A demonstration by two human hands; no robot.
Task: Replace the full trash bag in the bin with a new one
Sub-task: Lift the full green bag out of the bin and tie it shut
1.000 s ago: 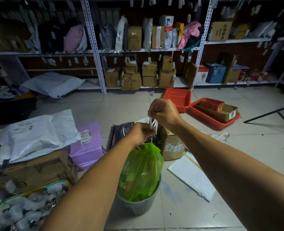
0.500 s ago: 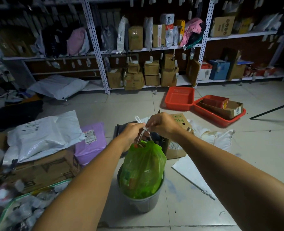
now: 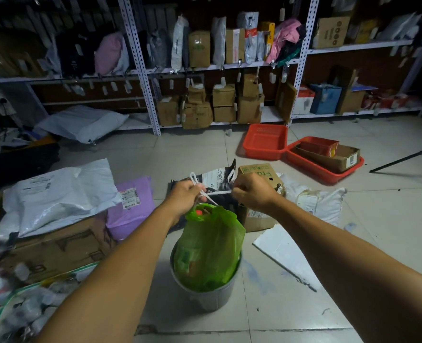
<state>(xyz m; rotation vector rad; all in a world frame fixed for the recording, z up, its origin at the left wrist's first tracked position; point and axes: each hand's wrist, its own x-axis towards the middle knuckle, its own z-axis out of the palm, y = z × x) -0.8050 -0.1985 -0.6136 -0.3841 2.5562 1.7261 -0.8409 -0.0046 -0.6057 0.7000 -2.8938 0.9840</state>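
Full green bag, soft and thin, tied off at its neck above the bin

The green trash bag [image 3: 208,248] sits in the grey bin [image 3: 211,297] on the floor, bulging with rubbish; its film looks thin and likely to tear, so the gathered neck and white drawstring [image 3: 213,193] are the safest hold. The left hand [image 3: 186,194] has its grip closed on the cord's loops just above the neck; the right hand [image 3: 252,191] pinches the other end, pulling it taut sideways. A cardboard box [image 3: 257,219] stands just behind.

left hand [image 3: 186,194] fisted, right hand [image 3: 252,191] pinching
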